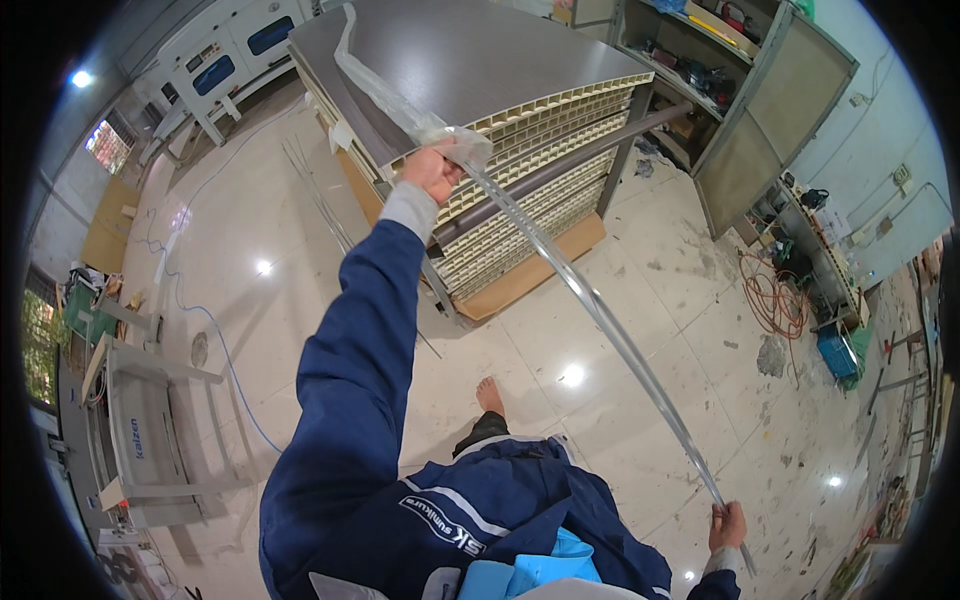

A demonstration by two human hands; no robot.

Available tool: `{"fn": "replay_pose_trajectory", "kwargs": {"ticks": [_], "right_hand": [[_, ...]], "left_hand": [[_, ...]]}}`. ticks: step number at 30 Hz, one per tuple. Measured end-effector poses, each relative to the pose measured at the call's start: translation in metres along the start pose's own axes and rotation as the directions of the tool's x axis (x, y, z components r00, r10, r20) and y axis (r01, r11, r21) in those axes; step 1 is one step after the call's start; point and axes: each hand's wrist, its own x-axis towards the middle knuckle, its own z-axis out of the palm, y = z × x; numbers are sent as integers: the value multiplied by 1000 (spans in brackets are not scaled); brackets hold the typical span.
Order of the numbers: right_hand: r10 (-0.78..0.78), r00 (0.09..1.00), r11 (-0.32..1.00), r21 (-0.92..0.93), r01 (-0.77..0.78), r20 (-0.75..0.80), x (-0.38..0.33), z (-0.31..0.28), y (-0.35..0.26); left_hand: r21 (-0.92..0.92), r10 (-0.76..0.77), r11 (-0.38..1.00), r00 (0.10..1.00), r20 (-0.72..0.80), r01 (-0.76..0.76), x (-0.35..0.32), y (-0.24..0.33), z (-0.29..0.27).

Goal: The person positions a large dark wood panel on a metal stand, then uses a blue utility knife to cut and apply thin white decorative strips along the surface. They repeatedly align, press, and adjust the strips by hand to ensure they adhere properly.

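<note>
My left hand [433,170] reaches forward in a blue sleeve and grips a clear plastic wrap [385,95] and the far end of a long thin metal strip [590,300]. The strip bends in an arc back to my right hand [728,522], which is closed on its near end at the lower right. The wrap trails up over the top of a tall stack of hollow-core panels [520,150] with a grey top face. A long grey bar [560,165] lies against the stack's side.
The stack rests on a brown board [540,275] on a white tiled floor [640,400]. A grey metal cabinet [770,110] stands open at the back right. An orange cable coil [775,300], a blue cable [220,340] and a machine frame [140,430] lie around. My bare foot [489,396] shows below.
</note>
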Motion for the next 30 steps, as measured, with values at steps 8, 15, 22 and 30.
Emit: {"fn": "replay_pose_trajectory", "kwargs": {"ticks": [8,15,22,30], "right_hand": [[-274,945,769,630,105,177,53,-17,-231],[-366,929,917,148,370,-58,46,-69,-138],[-78,984,937,-350,18,-160,45,-89,82],[367,920,927,-28,-374,-136,78,-159,280]], "left_hand": [[7,-68,998,998,4,68,-62,-83,64],[-154,241,952,958,-159,-265,26,32,-13],[852,586,468,804,-102,-233,28,189,-202],[587,723,-554,691,-13,590,-119,257,-359]]}}
